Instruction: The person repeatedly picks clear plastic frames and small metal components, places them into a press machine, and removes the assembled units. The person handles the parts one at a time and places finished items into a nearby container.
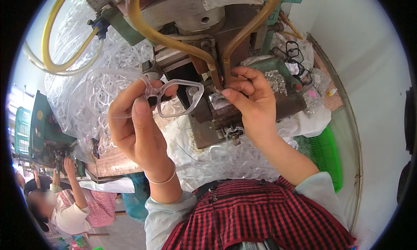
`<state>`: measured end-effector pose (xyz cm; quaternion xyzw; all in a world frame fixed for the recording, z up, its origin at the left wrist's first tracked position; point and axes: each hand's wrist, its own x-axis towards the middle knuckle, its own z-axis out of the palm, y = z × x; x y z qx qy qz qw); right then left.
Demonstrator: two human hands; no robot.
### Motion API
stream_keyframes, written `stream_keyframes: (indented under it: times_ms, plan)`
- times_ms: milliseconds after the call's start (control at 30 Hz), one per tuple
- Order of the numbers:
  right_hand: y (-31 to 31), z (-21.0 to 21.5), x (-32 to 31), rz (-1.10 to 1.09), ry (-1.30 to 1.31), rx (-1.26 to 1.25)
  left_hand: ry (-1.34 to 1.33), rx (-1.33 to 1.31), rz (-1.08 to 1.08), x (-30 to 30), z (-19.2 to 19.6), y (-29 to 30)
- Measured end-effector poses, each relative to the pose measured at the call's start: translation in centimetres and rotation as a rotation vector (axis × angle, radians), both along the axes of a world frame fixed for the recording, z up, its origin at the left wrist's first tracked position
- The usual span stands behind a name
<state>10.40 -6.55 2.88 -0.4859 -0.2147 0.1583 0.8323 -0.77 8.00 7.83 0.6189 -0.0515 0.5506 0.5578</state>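
Note:
My left hand is closed on a clear plastic eyeglass frame, gripping it around the bridge between thumb and fingers. One rim of the frame points toward the machine; the other lies over the clear plastic heap on the left. At the machine's two copper-coloured tips, my right hand has its thumb and fingers pinched together. Whatever it pinches is too small or hidden to make out. Yellowish hoses run down to those tips.
Small metal parts lie piled on the machine's plate at the right, with dark eyeglass frames behind. A bulging clear plastic bag fills the left. A green basket stands at the right. Another person works at the lower left.

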Motion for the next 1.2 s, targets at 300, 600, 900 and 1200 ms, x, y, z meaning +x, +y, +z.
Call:
stream_keyframes:
  times_ms: [300, 600, 900, 1200]
  plan:
    - [-4.2, 1.4, 2.0, -0.122, -0.794, -0.507, 0.239, 0.715, 0.033, -1.6, -3.6, -1.8]
    - [-10.6, -7.3, 7.1, -0.346, -0.655, -0.88, 0.425, 0.948, -0.005, -0.1, -3.1, -3.8]
    - [-12.1, -6.6, 7.7, -0.356, -0.527, -0.943, 0.514, 0.939, -0.119, 0.0, -2.1, -3.2]
    - [-10.0, -8.2, 7.6, -0.488, -0.993, -1.178, 0.389, 0.847, -0.017, -1.8, -5.6, -4.2]
